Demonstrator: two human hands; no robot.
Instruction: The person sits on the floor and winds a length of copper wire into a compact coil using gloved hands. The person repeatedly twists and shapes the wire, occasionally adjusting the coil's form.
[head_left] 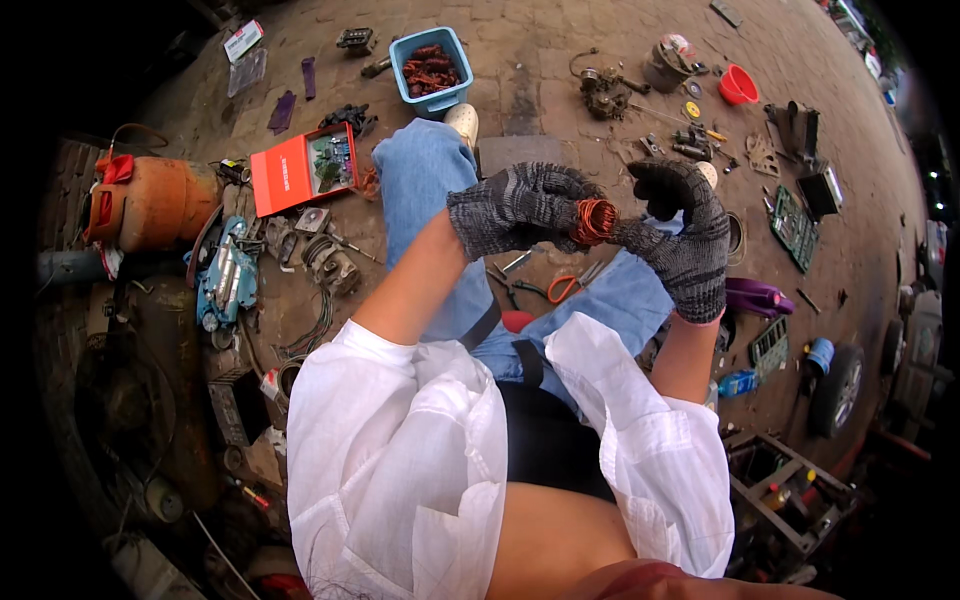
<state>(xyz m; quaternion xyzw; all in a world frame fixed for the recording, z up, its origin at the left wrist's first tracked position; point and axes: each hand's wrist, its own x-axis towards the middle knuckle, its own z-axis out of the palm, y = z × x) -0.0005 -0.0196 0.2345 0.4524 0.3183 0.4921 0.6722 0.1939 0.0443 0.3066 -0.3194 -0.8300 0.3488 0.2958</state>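
My left hand (527, 208), in a dark grey knitted glove, is closed around a small bundle of coiled copper wire (596, 221). The looped end of the bundle points right, out past the fingertips. My right hand (682, 228), gloved the same way, is just to the right of it. Its fingers are raised and bent, apart from the thumb, which reaches to the edge of the coil. Both hands are above my knees. Below them on the ground lie orange-handled pliers (565, 287) and other hand tools, partly hidden by my legs.
A blue tub (432, 100) of reddish-brown pieces stands ahead. At left are an open red box (283, 175) and an orange gas cylinder (165, 203). Rightward lie a red bowl (738, 85), a green tool tray (793, 228), machine parts and a wheel (838, 390).
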